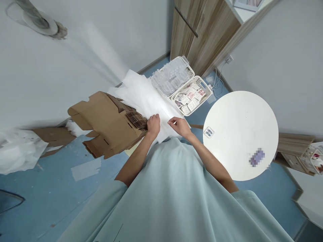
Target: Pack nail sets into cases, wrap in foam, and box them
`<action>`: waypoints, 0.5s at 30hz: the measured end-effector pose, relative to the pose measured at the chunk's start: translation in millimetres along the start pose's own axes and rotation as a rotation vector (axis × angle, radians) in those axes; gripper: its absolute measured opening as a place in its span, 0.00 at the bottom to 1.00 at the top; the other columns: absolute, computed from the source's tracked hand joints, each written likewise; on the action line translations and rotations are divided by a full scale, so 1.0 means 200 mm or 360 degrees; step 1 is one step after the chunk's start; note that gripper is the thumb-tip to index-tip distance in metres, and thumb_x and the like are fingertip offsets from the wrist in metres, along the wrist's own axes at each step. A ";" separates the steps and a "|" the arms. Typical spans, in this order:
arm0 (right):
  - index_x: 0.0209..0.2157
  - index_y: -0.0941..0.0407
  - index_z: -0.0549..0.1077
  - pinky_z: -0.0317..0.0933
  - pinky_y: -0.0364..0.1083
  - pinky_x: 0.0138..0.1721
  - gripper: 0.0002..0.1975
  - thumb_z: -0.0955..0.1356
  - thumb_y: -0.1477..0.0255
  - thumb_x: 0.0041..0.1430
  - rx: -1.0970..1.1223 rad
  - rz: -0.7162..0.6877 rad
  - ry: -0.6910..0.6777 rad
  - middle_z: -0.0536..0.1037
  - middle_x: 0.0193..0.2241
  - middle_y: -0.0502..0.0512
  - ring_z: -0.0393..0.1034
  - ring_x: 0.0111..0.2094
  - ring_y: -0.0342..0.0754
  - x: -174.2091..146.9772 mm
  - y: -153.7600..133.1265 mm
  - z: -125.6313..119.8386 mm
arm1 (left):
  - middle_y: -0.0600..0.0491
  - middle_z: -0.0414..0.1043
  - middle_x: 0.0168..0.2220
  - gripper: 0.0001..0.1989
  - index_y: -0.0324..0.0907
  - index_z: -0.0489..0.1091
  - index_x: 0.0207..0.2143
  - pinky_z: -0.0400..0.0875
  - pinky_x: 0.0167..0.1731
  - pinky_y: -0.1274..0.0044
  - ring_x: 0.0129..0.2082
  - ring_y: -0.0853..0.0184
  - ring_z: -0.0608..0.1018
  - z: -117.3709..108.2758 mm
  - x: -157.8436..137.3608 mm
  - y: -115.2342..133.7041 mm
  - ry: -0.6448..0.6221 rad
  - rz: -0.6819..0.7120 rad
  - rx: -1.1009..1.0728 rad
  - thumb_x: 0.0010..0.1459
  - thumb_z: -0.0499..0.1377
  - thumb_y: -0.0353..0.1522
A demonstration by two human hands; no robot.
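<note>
A pile of thin white foam sheets (148,94) lies in front of my body, its surface smooth and slightly translucent. My left hand (153,126) is closed over the left side of the sheets, beside the folded brown cardboard boxes (108,121). To its right, my right hand (180,126) is above the sheets with thumb and forefinger brought together in a pinch. The hands are a short way apart. Whatever lies between the fingers of either hand is too small or hidden to make out.
Behind the sheets stand a basket of clear plastic boxes (170,75) and a white basket (198,111) of small printed packets. A round white table (239,124) at right bears a small clear case (209,132) and a blurred purple item. White plastic bags (20,151) sit at left.
</note>
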State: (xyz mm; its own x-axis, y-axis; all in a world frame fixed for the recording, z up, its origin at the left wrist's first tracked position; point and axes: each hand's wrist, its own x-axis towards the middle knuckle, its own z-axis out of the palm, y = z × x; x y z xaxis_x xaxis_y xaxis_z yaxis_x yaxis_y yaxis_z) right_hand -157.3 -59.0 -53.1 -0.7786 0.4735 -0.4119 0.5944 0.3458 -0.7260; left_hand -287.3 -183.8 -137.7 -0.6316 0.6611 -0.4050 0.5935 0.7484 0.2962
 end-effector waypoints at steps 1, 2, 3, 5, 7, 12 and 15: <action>0.39 0.51 0.81 0.64 0.45 0.39 0.08 0.69 0.65 0.69 -0.0007 -0.0001 -0.0004 0.85 0.38 0.51 0.74 0.33 0.47 0.00 0.00 0.00 | 0.34 0.76 0.49 0.20 0.37 0.71 0.55 0.72 0.51 0.62 0.53 0.48 0.77 0.00 0.00 0.00 -0.0015 -0.0006 0.0013 0.68 0.46 0.21; 0.39 0.51 0.81 0.64 0.45 0.39 0.08 0.69 0.65 0.69 -0.0013 -0.0001 -0.0008 0.85 0.38 0.51 0.74 0.33 0.47 0.00 0.00 0.00 | 0.35 0.76 0.48 0.21 0.37 0.72 0.54 0.72 0.50 0.63 0.52 0.48 0.78 -0.01 0.00 -0.01 -0.0021 -0.0008 0.0012 0.67 0.45 0.20; 0.38 0.51 0.81 0.64 0.45 0.39 0.08 0.69 0.65 0.69 -0.0019 0.0002 -0.0009 0.85 0.38 0.51 0.75 0.33 0.47 0.00 0.01 0.00 | 0.35 0.77 0.47 0.22 0.38 0.73 0.53 0.73 0.50 0.63 0.51 0.48 0.78 -0.02 0.00 -0.01 -0.0019 -0.0005 0.0001 0.68 0.44 0.20; 0.38 0.51 0.81 0.65 0.45 0.39 0.08 0.69 0.65 0.69 -0.0023 0.0007 -0.0001 0.85 0.38 0.51 0.75 0.34 0.48 0.00 0.01 0.00 | 0.35 0.77 0.47 0.21 0.38 0.75 0.52 0.72 0.49 0.62 0.51 0.47 0.78 -0.05 -0.03 -0.02 0.0007 0.0019 -0.0044 0.69 0.45 0.22; 0.38 0.51 0.81 0.66 0.46 0.42 0.08 0.70 0.65 0.69 -0.0006 -0.0007 0.0022 0.85 0.38 0.52 0.76 0.36 0.49 0.00 0.00 -0.02 | 0.36 0.78 0.47 0.18 0.39 0.76 0.51 0.72 0.50 0.60 0.52 0.46 0.78 -0.11 -0.07 -0.01 0.0077 0.0072 -0.0126 0.70 0.47 0.25; 0.40 0.54 0.80 0.68 0.46 0.47 0.15 0.69 0.58 0.71 0.0136 -0.0062 0.0154 0.85 0.43 0.56 0.78 0.43 0.51 0.03 -0.04 -0.06 | 0.41 0.77 0.51 0.19 0.43 0.77 0.55 0.70 0.56 0.60 0.53 0.48 0.76 -0.30 -0.26 0.07 0.0317 0.0272 -0.0390 0.74 0.48 0.33; 0.44 0.55 0.80 0.70 0.46 0.48 0.21 0.69 0.50 0.69 0.0358 -0.0044 0.0174 0.84 0.44 0.57 0.79 0.46 0.52 0.04 -0.07 -0.09 | 0.42 0.78 0.49 0.19 0.45 0.77 0.55 0.71 0.56 0.62 0.52 0.51 0.77 -0.37 -0.38 0.17 0.0372 0.0409 -0.0457 0.75 0.48 0.33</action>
State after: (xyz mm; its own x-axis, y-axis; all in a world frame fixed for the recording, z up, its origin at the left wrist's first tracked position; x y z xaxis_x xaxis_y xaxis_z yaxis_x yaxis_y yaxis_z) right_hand -168.0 -44.7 -36.1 -0.7603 0.5552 -0.3371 0.5039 0.1767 -0.8455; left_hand -256.6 -204.9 -32.7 -0.5969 0.7972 -0.0905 0.6042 0.5208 0.6031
